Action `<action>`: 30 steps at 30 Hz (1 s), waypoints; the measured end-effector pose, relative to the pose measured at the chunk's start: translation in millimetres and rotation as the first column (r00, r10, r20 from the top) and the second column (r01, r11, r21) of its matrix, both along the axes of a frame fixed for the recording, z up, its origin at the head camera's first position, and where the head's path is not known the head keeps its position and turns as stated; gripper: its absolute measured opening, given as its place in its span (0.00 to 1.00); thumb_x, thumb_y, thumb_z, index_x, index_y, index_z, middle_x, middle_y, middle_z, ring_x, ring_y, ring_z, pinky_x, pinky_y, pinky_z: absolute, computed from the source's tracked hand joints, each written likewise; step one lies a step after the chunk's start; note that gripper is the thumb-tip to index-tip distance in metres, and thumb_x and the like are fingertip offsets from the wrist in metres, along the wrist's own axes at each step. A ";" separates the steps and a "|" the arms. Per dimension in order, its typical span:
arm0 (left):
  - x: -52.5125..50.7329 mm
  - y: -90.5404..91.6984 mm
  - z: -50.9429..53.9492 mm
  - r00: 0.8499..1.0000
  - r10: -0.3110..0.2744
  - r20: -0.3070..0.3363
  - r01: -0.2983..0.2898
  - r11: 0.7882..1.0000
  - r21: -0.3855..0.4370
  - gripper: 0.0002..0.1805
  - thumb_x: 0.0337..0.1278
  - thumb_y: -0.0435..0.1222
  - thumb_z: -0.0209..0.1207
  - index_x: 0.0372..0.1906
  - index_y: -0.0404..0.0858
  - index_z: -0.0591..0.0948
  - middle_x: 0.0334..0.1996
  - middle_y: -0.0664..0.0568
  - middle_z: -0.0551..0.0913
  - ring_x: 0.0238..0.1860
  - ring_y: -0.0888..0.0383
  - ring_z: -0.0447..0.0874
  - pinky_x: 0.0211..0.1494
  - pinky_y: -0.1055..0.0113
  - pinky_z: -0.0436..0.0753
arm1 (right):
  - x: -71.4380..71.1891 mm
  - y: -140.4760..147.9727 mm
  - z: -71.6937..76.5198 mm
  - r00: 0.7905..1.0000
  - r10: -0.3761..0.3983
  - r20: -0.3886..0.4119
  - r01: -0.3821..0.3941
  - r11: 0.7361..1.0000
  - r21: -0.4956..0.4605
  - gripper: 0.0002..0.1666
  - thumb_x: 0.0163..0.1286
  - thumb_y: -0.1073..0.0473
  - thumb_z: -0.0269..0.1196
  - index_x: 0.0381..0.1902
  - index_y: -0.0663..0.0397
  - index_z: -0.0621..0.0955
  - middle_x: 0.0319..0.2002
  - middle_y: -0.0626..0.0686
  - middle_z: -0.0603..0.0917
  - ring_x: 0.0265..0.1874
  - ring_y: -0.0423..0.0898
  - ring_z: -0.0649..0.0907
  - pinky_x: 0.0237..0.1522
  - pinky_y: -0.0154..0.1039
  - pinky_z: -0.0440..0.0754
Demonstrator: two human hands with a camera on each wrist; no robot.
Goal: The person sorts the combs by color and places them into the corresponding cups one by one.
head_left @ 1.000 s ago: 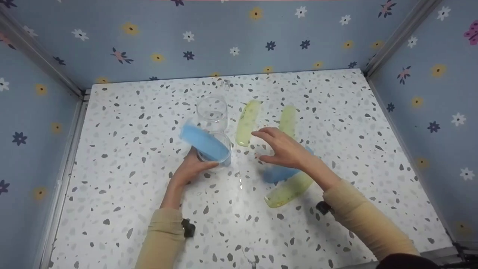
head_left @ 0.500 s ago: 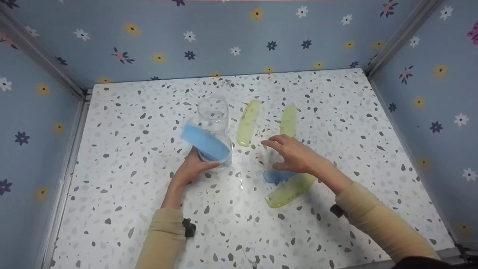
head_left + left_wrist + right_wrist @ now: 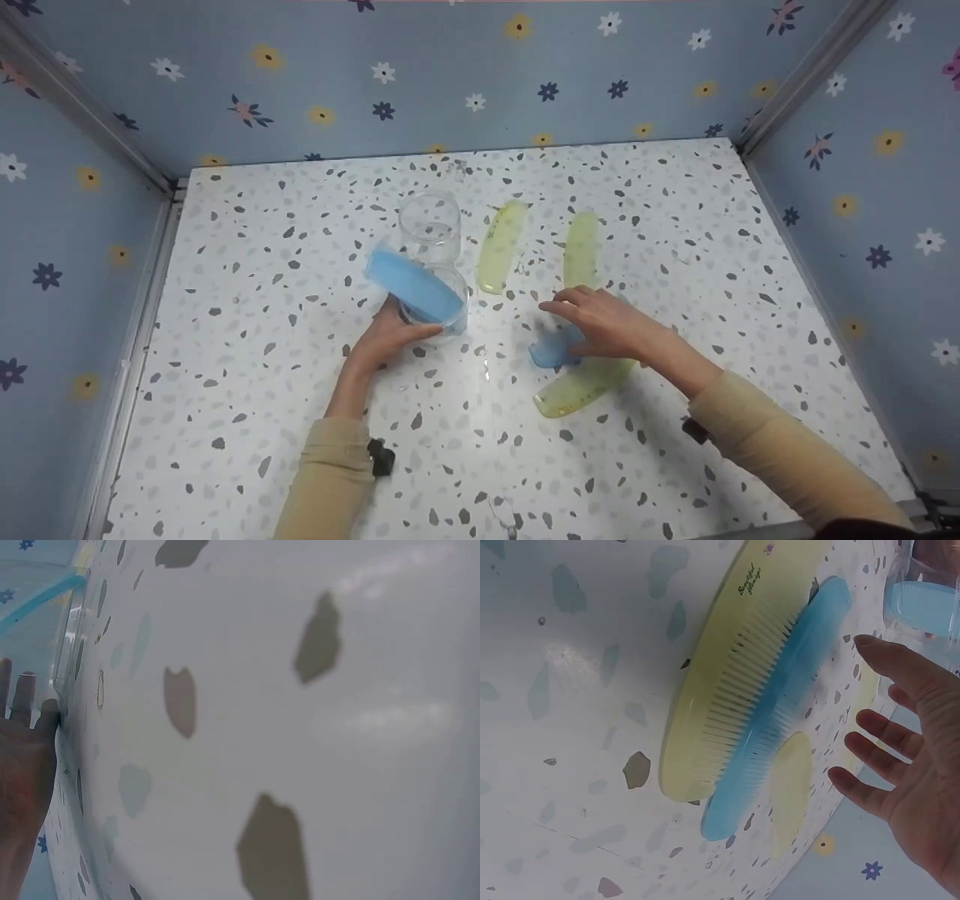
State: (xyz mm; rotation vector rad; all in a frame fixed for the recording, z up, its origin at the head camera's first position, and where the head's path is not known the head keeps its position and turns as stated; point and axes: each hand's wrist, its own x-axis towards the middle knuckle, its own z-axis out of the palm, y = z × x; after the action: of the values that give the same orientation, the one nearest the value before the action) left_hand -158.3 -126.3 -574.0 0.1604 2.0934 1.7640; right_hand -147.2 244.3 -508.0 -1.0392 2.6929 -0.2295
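My left hand [image 3: 386,337] holds a clear cup [image 3: 459,324], its thumb near the front and its fingers on the far left side. A blue comb [image 3: 415,285] leans inside that cup, its upper end sticking out to the left. My right hand [image 3: 607,328] hovers with fingers parted over a second blue comb [image 3: 551,354], partly hiding it. In the right wrist view that blue comb [image 3: 784,690] lies beside a yellow comb [image 3: 705,712], and the fingers are apart from both. The left wrist view catches only part of the left hand [image 3: 26,765] at the cup.
Another clear cup [image 3: 429,217] stands just behind the held one. Two more yellow combs lie further back, a middle one [image 3: 501,247] and a right one [image 3: 580,247]. Flower-patterned walls [image 3: 465,75] border the speckled tabletop [image 3: 262,300].
My right hand has moved right and toward the front, from near the middle yellow comb to above the loose blue comb. The left hand and its cup stay in place.
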 end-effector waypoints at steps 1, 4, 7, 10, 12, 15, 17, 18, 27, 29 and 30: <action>0.3 0.1 0.4 1.000 0.001 -0.004 -0.001 1.000 0.004 0.63 0.53 0.35 0.73 0.84 0.44 0.41 0.82 0.41 0.51 0.83 0.42 0.49 0.88 0.48 0.47 | 0.8 0.8 -1.4 1.000 0.006 -0.005 -0.006 1.000 0.002 0.44 0.58 0.52 0.78 0.71 0.50 0.75 0.64 0.59 0.80 0.64 0.59 0.80 0.62 0.57 0.84; -3.9 -0.7 -11.8 1.000 0.008 -0.012 -0.008 1.000 0.008 0.64 0.51 0.36 0.74 0.84 0.45 0.41 0.82 0.42 0.51 0.83 0.42 0.50 0.88 0.48 0.47 | 2.9 3.6 -4.8 0.999 0.026 -0.028 -0.025 1.000 0.014 0.42 0.58 0.52 0.78 0.69 0.51 0.77 0.61 0.59 0.82 0.60 0.58 0.81 0.57 0.56 0.85; -5.7 -1.4 -18.7 1.000 0.014 -0.016 -0.014 1.000 0.009 0.66 0.50 0.37 0.75 0.84 0.48 0.41 0.82 0.43 0.52 0.83 0.43 0.51 0.88 0.48 0.48 | 4.4 5.7 -6.5 0.998 0.042 -0.043 -0.041 0.999 0.034 0.39 0.57 0.54 0.79 0.67 0.50 0.79 0.58 0.59 0.83 0.58 0.58 0.82 0.54 0.56 0.86; -5.0 -1.7 -18.5 1.000 0.011 -0.020 -0.010 1.000 0.009 0.66 0.50 0.39 0.76 0.84 0.49 0.41 0.82 0.44 0.53 0.83 0.44 0.52 0.88 0.48 0.49 | 6.2 6.9 -7.6 0.996 0.055 -0.064 -0.051 0.997 0.055 0.36 0.56 0.56 0.79 0.63 0.49 0.81 0.56 0.59 0.84 0.56 0.58 0.83 0.52 0.56 0.87; -4.6 -1.8 -18.0 1.000 0.010 -0.024 -0.009 1.000 0.010 0.66 0.49 0.40 0.76 0.84 0.49 0.42 0.82 0.46 0.54 0.83 0.44 0.52 0.88 0.48 0.49 | 7.3 7.9 -9.4 0.995 0.064 -0.079 -0.058 0.996 0.073 0.33 0.55 0.58 0.79 0.60 0.48 0.83 0.55 0.59 0.84 0.54 0.58 0.83 0.50 0.56 0.87; -4.2 -2.1 -17.6 1.000 0.013 -0.027 -0.013 1.000 0.008 0.66 0.48 0.43 0.77 0.84 0.50 0.43 0.82 0.47 0.54 0.83 0.45 0.53 0.87 0.47 0.50 | 8.9 8.8 -11.7 0.992 0.078 -0.096 -0.068 0.993 0.100 0.29 0.55 0.60 0.78 0.57 0.47 0.84 0.53 0.58 0.85 0.51 0.58 0.84 0.47 0.55 0.87; -4.6 -1.6 -18.4 0.999 0.019 -0.026 -0.019 1.000 0.006 0.66 0.47 0.44 0.78 0.84 0.51 0.44 0.82 0.49 0.54 0.83 0.46 0.53 0.88 0.48 0.49 | 9.5 9.9 -13.1 0.992 0.082 -0.095 -0.071 0.991 0.111 0.29 0.56 0.62 0.77 0.56 0.47 0.84 0.52 0.58 0.85 0.51 0.57 0.84 0.46 0.55 0.87; -4.7 -1.5 -18.6 0.999 0.018 -0.027 -0.018 1.000 0.005 0.66 0.47 0.44 0.78 0.84 0.51 0.44 0.82 0.48 0.54 0.83 0.46 0.52 0.88 0.48 0.49 | 9.7 10.3 -13.3 0.992 0.083 -0.094 -0.072 0.991 0.112 0.28 0.56 0.63 0.76 0.56 0.47 0.84 0.52 0.58 0.85 0.50 0.57 0.84 0.46 0.54 0.87; -3.5 -2.8 -19.9 0.999 0.007 -0.049 -0.006 1.000 0.026 0.65 0.50 0.40 0.76 0.84 0.48 0.43 0.81 0.47 0.55 0.82 0.45 0.53 0.88 0.48 0.49 | 8.4 13.5 -12.2 0.989 0.117 -0.090 -0.110 0.991 0.080 0.22 0.62 0.67 0.70 0.54 0.48 0.85 0.50 0.57 0.85 0.48 0.57 0.84 0.43 0.54 0.87; -3.2 -3.0 -19.7 0.999 0.005 -0.053 -0.004 1.000 0.023 0.64 0.50 0.40 0.76 0.84 0.49 0.43 0.82 0.47 0.54 0.83 0.45 0.52 0.88 0.47 0.48 | 7.9 14.2 -11.6 0.989 0.120 -0.083 -0.113 0.990 0.082 0.23 0.61 0.68 0.69 0.55 0.48 0.85 0.50 0.57 0.85 0.47 0.56 0.84 0.43 0.53 0.87; -3.1 -3.1 -19.7 0.999 0.005 -0.053 -0.004 1.000 0.021 0.64 0.50 0.41 0.76 0.84 0.49 0.43 0.82 0.47 0.54 0.83 0.45 0.51 0.88 0.47 0.47 | 7.6 14.6 -11.5 0.989 0.121 -0.083 -0.115 0.990 0.083 0.24 0.61 0.69 0.69 0.55 0.49 0.85 0.49 0.57 0.85 0.47 0.56 0.84 0.43 0.53 0.87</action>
State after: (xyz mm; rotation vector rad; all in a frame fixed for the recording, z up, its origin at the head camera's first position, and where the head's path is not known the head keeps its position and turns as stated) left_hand -161.5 -129.5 -593.6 0.2108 2.1141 1.8033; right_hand -139.6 258.8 -519.6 -1.2070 2.6815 -0.0579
